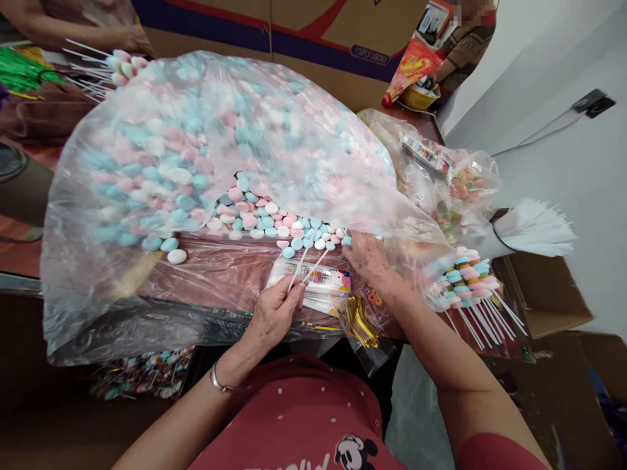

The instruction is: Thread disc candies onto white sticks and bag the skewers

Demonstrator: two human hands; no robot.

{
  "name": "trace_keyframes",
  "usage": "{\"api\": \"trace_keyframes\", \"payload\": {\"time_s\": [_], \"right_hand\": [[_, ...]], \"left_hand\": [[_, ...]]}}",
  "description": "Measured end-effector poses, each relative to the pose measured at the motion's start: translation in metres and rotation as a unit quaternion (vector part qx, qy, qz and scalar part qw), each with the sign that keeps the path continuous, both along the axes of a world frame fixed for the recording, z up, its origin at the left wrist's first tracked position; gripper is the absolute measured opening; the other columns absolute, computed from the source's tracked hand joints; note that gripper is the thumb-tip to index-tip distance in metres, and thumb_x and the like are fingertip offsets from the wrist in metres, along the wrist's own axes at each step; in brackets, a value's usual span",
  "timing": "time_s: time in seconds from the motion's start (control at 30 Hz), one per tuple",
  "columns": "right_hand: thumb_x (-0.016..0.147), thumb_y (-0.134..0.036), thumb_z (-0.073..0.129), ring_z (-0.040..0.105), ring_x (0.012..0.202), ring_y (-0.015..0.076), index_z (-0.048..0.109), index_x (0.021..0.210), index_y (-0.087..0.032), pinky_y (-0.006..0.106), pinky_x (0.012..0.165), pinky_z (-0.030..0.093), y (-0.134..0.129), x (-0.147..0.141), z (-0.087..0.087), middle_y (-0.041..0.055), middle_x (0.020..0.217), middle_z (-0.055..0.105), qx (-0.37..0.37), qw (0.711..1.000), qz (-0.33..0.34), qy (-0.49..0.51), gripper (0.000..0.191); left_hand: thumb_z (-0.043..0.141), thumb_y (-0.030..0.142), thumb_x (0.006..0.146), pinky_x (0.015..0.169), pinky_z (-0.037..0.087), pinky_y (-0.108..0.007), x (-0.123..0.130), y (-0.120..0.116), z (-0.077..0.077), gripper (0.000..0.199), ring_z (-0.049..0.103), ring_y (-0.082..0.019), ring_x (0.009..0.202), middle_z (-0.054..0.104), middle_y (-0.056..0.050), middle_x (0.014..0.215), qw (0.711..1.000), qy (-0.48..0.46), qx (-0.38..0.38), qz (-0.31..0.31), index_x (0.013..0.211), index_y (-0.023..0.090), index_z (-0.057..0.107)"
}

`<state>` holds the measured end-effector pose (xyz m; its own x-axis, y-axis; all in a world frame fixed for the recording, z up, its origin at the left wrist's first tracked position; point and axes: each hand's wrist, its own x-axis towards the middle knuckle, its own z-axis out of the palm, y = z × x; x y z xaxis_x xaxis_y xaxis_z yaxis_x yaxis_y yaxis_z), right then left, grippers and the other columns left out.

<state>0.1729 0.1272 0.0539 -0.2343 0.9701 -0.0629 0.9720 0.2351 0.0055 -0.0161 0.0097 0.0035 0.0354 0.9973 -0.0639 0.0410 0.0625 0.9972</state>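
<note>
My left hand (278, 308) is closed around two thin white lollipop sticks (302, 261), whose far ends reach over the near edge of the marshmallows. Right of it, my right hand (366, 256) is at the edge of the pile, fingers curled against a blue marshmallow (346, 241); its fingertips are partly hidden. Pink, blue and white marshmallows (249, 220) spill from the mouth of a huge clear plastic bag (294, 143). Below the sticks lie a printed clear packet (326, 277) and gold twist ties (361, 321). Small gummy rings (373, 297) lie near my right wrist.
Filled marshmallow skewers (465, 277) lie at the table's right edge, near a bundle of white sticks (533, 228) and bags of gummies (465, 179). A large carton (323, 46) stands behind. Another person's arm (98, 32) is at the upper left; another person (465, 46) is at the upper right.
</note>
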Motion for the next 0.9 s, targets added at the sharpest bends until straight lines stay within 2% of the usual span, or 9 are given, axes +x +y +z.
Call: {"api": "trace_keyframes", "payload": {"time_s": [0.13,0.27,0.47,0.57,0.9], "right_hand": [[0.085,-0.017,0.054,0.064,0.092,0.0242,0.062,0.115,-0.018,0.032,0.078,0.048,-0.003,0.011,0.002,0.0097,0.103,0.072,-0.048,0.991,0.11,0.064,0.031],[0.09,-0.015,0.053,0.059,0.104,0.0248,0.066,0.102,-0.018,0.035,0.091,0.047,-0.01,0.017,-0.01,0.012,0.107,0.069,-0.004,0.976,0.201,0.083,0.019],[0.095,-0.018,0.048,0.061,0.105,0.0228,0.064,0.115,-0.019,0.037,0.093,0.049,-0.014,0.025,-0.022,0.0107,0.11,0.068,0.012,0.96,0.218,0.175,0.026],[0.095,-0.018,0.045,0.061,0.105,0.0241,0.063,0.114,-0.017,0.04,0.093,0.048,-0.014,0.027,-0.022,0.0123,0.11,0.068,0.013,0.958,0.218,0.187,0.026],[0.091,-0.013,0.048,0.06,0.095,0.0236,0.061,0.097,-0.018,0.035,0.085,0.047,-0.02,0.026,-0.023,0.0105,0.096,0.068,0.049,0.967,0.226,0.104,0.014]], "left_hand": [[0.05,0.039,0.094,0.05,0.031,-0.022,0.0,0.0,-0.003,0.028,0.04,-0.009,0.052,0.05,0.005,0.059,1.0,0.001,-0.003,-0.005,0.079,0.018,0.059],[0.05,0.041,0.094,0.05,0.032,-0.022,0.0,0.0,-0.007,0.027,0.039,-0.009,0.051,0.049,0.005,0.059,1.0,-0.003,-0.012,-0.002,0.086,0.018,0.062],[0.05,0.042,0.094,0.051,0.033,-0.022,0.0,-0.001,-0.006,0.028,0.039,-0.01,0.053,0.049,0.005,0.06,1.0,0.008,-0.016,-0.001,0.087,0.018,0.063],[0.05,0.043,0.094,0.052,0.034,-0.022,-0.001,-0.001,-0.006,0.028,0.04,-0.01,0.054,0.05,0.004,0.062,1.0,0.013,-0.014,-0.002,0.091,0.018,0.063],[0.049,0.04,0.094,0.053,0.034,-0.022,-0.001,-0.001,-0.004,0.026,0.04,-0.01,0.054,0.049,0.005,0.062,1.0,0.015,-0.005,0.0,0.091,0.018,0.063]]}}
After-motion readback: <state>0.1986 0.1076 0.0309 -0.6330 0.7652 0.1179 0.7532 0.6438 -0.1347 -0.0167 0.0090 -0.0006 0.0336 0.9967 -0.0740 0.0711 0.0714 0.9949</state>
